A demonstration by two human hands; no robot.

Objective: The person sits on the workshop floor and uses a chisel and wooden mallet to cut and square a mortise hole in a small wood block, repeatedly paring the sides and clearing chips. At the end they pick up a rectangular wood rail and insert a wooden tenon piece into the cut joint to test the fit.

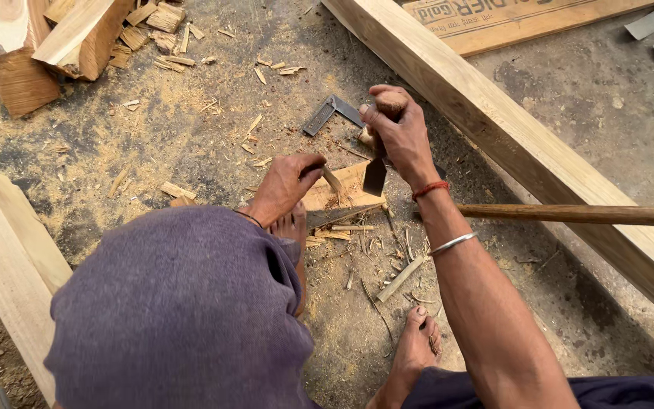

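Nearest the lens, a knee in dull purple cloth (183, 303) fills the lower left, and two bare feet (414, 348) rest on the sawdust-strewn concrete floor (191, 144).

Largest around the work is the long pale squared timber beam (524, 144) running diagonally on the right; a second pale plank (1, 250) borders the left. Between them lies a fair pocket of open floor, littered with chips.

A slim brown wooden handle (569, 215) lies across the beam's edge, close behind the right forearm, where a drawn-back elbow could knock it.

At the centre sits the small flat pale wood offcut (342, 189), pinned under the toes. It looks light and stiff, prone to split along the grain, so steadying it flat seems wise.

The right hand (399, 132) has its fingers wrapped tight around the wooden grip of a dark steel chisel (375, 176), blade down on the offcut. The left hand (285, 185) pinches a thin wooden peg (332, 180) against the offcut.

A dark metal try square (331, 112) lies just beyond.
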